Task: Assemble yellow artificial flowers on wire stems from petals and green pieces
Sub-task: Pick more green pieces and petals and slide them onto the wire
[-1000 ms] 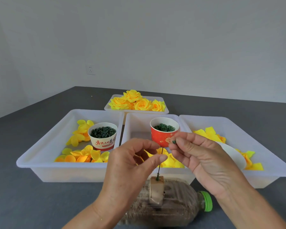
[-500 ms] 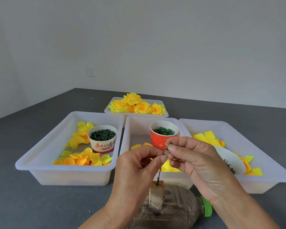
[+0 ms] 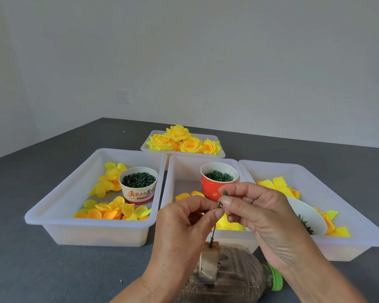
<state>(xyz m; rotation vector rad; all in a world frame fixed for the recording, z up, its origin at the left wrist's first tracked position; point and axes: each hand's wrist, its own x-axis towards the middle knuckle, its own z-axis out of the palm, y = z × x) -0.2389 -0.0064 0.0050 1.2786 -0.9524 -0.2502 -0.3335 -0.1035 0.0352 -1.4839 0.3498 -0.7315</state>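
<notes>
A thin dark wire stem (image 3: pixel 213 233) stands upright in a small block (image 3: pixel 209 259) taped on a sand-filled bottle (image 3: pixel 239 278) lying on its side. My left hand (image 3: pixel 184 232) pinches the stem's top between thumb and forefinger. My right hand (image 3: pixel 258 215) pinches a small green piece (image 3: pixel 223 196) right at that top, fingertips of both hands almost touching. Loose yellow and orange petals (image 3: pixel 112 209) lie in the left tray (image 3: pixel 53 212).
A white cup of dark green pieces (image 3: pixel 138 184) stands in the left tray, a red cup of green rings (image 3: pixel 219 179) in the middle tray (image 3: pixel 175 171). The right tray (image 3: pixel 359 215) holds yellow petals and a white bowl (image 3: pixel 309 214). Finished yellow flowers (image 3: pixel 182 139) fill a far tray.
My right hand has brought the green piece left and down to the top of the stem. My left hand stays on the stem. The view has tilted slightly.
</notes>
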